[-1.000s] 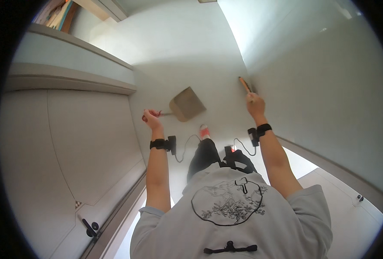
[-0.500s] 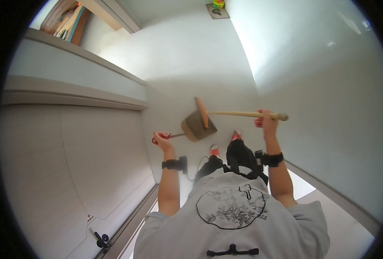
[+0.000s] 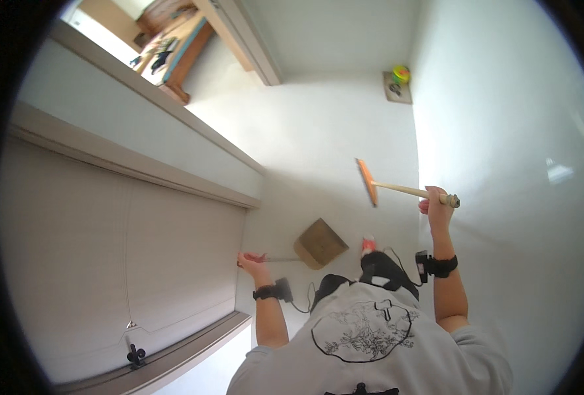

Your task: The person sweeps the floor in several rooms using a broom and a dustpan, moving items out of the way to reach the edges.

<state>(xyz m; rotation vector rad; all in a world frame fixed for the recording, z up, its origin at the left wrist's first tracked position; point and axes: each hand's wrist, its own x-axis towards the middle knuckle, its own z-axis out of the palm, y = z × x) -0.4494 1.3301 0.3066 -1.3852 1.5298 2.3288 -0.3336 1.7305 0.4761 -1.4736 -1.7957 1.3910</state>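
White floor; hands (both closed) around broom (image 3: pixel 397 187), dustpan (image 3: pixel 319 243).

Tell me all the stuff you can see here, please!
Brown flat dustpan with a red handle: one, brown, above the floor by the left hand.
Wooden-handled broom with an orange head: one, orange and tan, raised in the right hand.
Small square mat: one, grey-brown, far corner.
Yellow-green ball: one, on that mat.
Pale sliding door: one, beige, at left.
White floor: one, underfoot.
Left hand: one, gripping the dustpan handle.
Right hand: one, gripping the broom handle.
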